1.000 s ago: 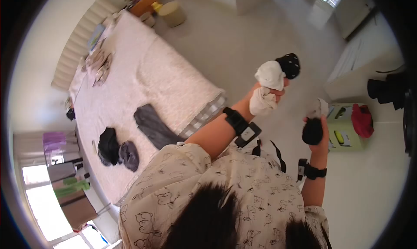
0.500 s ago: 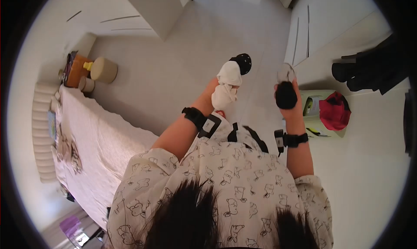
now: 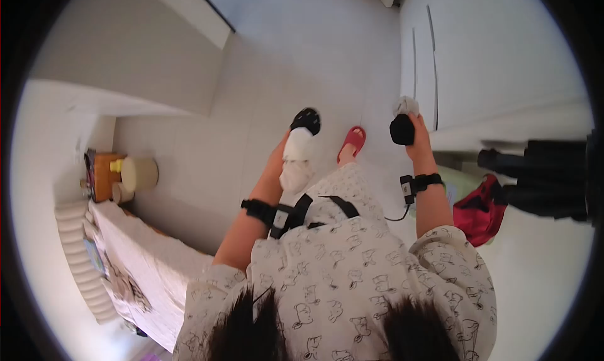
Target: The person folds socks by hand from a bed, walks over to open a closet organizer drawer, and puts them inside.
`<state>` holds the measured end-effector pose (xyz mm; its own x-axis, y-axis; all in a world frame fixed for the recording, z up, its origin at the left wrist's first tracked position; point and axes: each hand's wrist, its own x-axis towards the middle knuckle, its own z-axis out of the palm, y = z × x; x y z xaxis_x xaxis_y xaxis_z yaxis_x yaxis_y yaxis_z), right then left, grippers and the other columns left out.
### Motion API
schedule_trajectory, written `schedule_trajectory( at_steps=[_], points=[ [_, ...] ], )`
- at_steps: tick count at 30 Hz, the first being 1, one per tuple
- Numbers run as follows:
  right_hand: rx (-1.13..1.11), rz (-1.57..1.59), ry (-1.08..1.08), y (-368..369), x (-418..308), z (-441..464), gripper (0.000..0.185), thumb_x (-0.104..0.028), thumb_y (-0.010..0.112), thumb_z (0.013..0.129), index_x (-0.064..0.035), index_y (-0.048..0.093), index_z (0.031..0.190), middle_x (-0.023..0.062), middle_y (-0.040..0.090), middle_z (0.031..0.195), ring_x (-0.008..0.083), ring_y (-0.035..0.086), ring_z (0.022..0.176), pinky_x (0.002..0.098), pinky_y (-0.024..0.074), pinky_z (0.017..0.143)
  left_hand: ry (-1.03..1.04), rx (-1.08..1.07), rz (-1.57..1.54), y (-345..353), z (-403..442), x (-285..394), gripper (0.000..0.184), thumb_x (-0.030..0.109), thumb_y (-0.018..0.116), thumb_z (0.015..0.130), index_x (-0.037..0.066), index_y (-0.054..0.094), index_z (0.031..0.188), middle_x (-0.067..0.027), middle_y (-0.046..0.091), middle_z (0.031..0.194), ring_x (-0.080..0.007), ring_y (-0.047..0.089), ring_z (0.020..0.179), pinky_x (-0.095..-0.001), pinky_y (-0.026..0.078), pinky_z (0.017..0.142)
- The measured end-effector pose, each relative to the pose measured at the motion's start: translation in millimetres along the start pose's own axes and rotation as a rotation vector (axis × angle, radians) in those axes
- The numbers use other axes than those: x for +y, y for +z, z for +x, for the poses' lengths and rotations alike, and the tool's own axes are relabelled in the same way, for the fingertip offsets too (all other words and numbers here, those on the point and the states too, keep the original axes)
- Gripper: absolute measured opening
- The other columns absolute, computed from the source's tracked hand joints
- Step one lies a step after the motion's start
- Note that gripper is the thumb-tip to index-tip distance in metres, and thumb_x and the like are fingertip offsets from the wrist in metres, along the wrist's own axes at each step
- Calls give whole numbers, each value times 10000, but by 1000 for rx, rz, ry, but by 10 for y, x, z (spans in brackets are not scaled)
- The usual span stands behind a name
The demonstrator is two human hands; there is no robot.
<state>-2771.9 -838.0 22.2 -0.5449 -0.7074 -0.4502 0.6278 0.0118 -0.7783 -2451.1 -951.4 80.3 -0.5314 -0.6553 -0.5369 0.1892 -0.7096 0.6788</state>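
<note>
My left hand (image 3: 282, 148) is closed around several rolled cloth bundles that look like socks: a black one with small white marks (image 3: 306, 120) at the top, a white one (image 3: 299, 145) in the middle and a cream one (image 3: 296, 174) lowest. Most of its fingers are hidden behind them. On the right, my right hand (image 3: 418, 134) grips a black bundle (image 3: 402, 129) with a light grey bundle (image 3: 406, 106) just above it. Both hands are held out over the floor, well apart.
A bed (image 3: 148, 248) lies at lower left, beside a round beige stool (image 3: 139, 173). White cabinets (image 3: 478, 65) line the right side. Dark clothes (image 3: 547, 181) hang at right, near a red cloth (image 3: 479, 213) on a green container (image 3: 457, 183). A red slipper (image 3: 355, 139) is on my foot.
The view has swung away from the bed towards the floor and cabinets. Both hands still hold their bundles, and a red slipper has come into fuller view.
</note>
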Motion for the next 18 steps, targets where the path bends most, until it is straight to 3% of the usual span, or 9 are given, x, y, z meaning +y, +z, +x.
schedule_trajectory(
  at_steps=[3,5,6,9,11,13,14,18],
  points=[
    [241,6,55,-447,13,667,465,-201,556,811,-127,374,1233,85,540,1067,171,562,937,306,485,735,23,41,215,61,598,60,326,292,450,908,59,511,1129,-16,586,993,-109,563,869,-251,470,726],
    [384,-251,142,-613,-69,989,573,-217,570,794,-132,311,1298,117,514,1129,200,542,985,317,473,759,-275,63,-177,351,916,297,288,255,464,900,80,487,1127,-29,583,942,-126,565,849,-263,478,702],
    [421,-338,152,-698,-58,1152,638,-218,574,781,-110,264,1329,163,447,1215,243,486,1073,329,431,840,-297,60,-174,461,1135,327,288,255,464,900,80,487,1127,-29,583,942,-126,565,849,-263,478,702],
    [521,-574,187,-1020,16,1696,677,-216,574,772,-86,236,1344,192,379,1276,267,421,1143,340,368,922,-308,105,-70,795,1788,183,257,202,475,885,126,448,1129,-38,574,890,-142,569,814,-274,484,669],
    [600,-669,189,-1082,83,1529,698,-213,576,766,-44,217,1341,203,353,1298,277,386,1178,339,337,951,-347,-48,-60,908,1784,151,280,227,450,897,173,429,1170,-34,568,850,-141,583,728,-302,497,622],
    [717,-854,142,-1096,107,1518,747,-205,581,753,40,180,1334,225,300,1341,296,316,1246,336,274,1010,-427,-4,-44,969,1984,63,257,208,452,894,165,426,1146,-48,565,849,-161,584,731,-309,499,623],
    [744,-795,198,-1169,139,1568,776,-205,593,740,78,165,1323,234,263,1362,296,258,1281,331,224,1039,-500,-12,-75,1017,2186,-120,232,193,473,879,163,434,1106,-34,561,859,-142,572,734,-295,489,614],
    [760,-769,296,-1462,255,1651,812,-207,609,728,72,142,1331,233,245,1368,305,261,1277,330,216,1043,-594,-172,-13,1455,2552,-273,158,186,472,884,175,447,1041,-5,545,855,-110,551,742,-274,473,601]
  ],
)
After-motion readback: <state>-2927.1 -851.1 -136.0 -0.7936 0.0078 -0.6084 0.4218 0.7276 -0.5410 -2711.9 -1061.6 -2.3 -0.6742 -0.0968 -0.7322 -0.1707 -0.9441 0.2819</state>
